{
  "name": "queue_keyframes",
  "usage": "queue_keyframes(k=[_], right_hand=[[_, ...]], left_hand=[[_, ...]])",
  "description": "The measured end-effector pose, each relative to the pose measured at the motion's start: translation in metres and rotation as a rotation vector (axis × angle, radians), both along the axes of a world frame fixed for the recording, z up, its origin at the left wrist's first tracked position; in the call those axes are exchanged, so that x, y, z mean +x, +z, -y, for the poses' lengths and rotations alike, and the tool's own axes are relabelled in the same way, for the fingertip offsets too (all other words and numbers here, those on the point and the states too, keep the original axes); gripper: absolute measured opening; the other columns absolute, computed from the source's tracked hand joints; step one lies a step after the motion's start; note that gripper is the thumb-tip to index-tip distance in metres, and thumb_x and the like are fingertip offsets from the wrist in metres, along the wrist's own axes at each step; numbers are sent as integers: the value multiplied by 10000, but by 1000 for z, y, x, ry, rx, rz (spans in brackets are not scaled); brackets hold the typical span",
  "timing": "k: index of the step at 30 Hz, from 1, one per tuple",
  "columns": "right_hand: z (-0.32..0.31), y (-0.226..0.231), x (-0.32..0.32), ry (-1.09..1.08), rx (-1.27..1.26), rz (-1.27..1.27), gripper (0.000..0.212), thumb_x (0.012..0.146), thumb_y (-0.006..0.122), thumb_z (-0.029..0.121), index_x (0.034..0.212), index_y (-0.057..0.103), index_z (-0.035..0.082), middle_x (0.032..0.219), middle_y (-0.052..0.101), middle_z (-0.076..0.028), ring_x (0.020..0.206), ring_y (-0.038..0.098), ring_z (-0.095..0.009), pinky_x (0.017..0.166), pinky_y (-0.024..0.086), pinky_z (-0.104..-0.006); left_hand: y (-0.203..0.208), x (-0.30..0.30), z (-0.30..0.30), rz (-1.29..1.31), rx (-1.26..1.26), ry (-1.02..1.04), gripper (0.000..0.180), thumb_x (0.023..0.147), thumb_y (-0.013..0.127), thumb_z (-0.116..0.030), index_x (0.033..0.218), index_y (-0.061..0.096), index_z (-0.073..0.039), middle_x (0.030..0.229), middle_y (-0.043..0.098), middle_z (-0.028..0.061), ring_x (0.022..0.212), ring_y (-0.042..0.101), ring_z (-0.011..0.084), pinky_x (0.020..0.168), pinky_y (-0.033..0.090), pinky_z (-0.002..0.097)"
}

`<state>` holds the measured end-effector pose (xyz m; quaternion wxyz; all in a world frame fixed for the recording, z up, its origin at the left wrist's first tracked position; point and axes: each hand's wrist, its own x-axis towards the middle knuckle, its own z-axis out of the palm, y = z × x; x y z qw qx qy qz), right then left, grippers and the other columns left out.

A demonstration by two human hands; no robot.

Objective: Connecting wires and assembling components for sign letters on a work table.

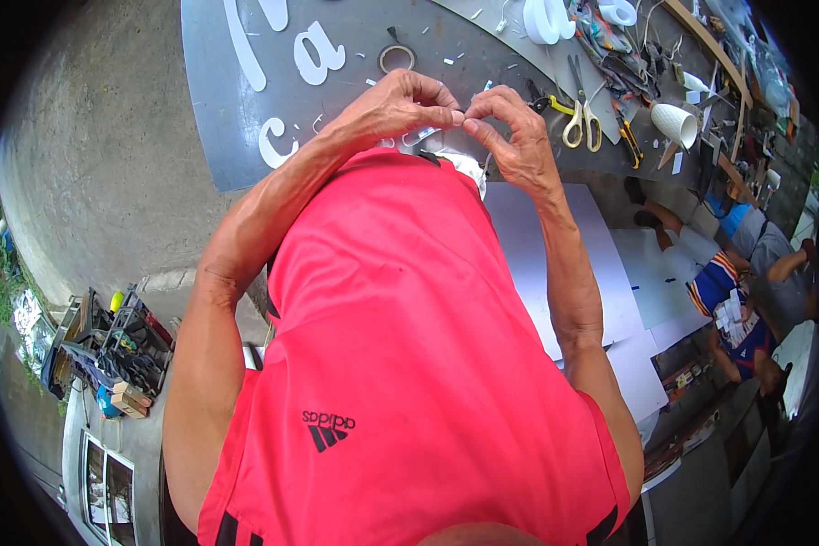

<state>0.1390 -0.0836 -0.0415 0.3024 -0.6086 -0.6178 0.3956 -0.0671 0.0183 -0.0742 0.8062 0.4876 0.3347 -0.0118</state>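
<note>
My left hand [400, 107] and my right hand [517, 138] meet over the near edge of a grey metal-topped table [218, 109]. Thumbs and fingertips of both are pinched together, almost touching. Whatever is between them is too small or hidden to make out. Just beyond my left hand lies a roll of tape [385, 62]. White cut-out letter shapes [320, 55] rest to its left, with a curved white one [271, 143] nearer me. Scissors with cream handles [582, 118] lie right of my right hand, beside a yellow-and-black handled tool [551, 103].
Farther right are a yellow utility knife [628, 139], a white ribbed cup [673, 125] and a clutter of scraps [619, 45]. White sheets [573, 264] lie below the table's right side. Two people [733, 273] are low at the right. A loaded rack [118, 346] stands lower left.
</note>
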Motion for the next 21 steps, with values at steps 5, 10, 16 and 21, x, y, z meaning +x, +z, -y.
queue_keyframes(k=[5,10,16,21], right_hand=[[0,-19,11,-184,-272,-215,151,972,676,165,986,661,16,895,710,-61,860,660,-154,795,508,-309],[-7,-42,25,-250,-403,-243,184,989,659,183,1044,653,8,837,706,-46,850,664,-123,810,513,-292],[-7,-63,40,-189,154,500,273,910,668,86,1177,656,31,1136,693,-158,1014,661,-329,896,521,-420],[4,-66,31,-421,-74,266,202,919,675,87,1110,676,20,1021,719,-131,859,701,-238,797,551,-365]], left_hand=[[-20,-15,-14,78,-91,32,566,998,672,-323,1452,525,-20,1260,700,129,1200,643,201,1044,487,348],[-35,-25,-10,168,176,220,497,1000,660,-272,1420,562,-23,1266,708,99,1194,652,185,1008,513,346],[-22,-67,-17,-100,198,531,309,988,662,-201,1230,694,-11,1024,746,97,814,674,118,707,530,262],[-27,-121,5,-241,194,772,213,955,707,-186,1083,750,-22,778,689,28,610,584,59,542,442,195]])
